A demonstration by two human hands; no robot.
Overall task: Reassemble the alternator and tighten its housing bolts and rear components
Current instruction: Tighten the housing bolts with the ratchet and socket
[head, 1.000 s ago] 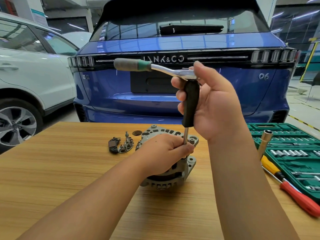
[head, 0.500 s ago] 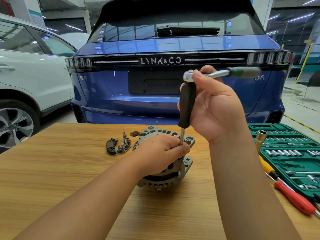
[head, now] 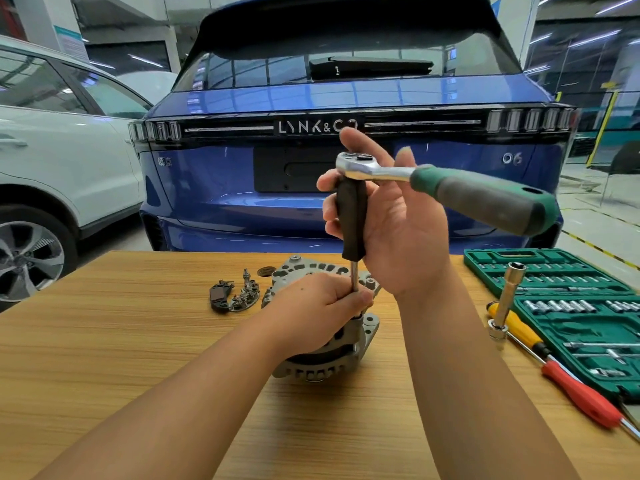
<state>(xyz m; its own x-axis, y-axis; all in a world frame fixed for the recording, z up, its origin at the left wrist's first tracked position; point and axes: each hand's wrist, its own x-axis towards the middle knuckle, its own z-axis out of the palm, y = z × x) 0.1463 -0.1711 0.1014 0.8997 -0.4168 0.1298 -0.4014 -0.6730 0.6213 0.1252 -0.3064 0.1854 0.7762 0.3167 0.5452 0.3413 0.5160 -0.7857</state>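
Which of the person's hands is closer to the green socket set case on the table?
The right hand. It is raised above the table, gripping the black driver handle, just left of the green case. The left hand rests lower on the alternator, farther left.

Car workshop: cars point(head: 349, 161), socket set point(head: 568, 306).

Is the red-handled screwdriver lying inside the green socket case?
No. The red-handled screwdriver lies on the wooden table beside the green socket case, along its near edge, not inside it.
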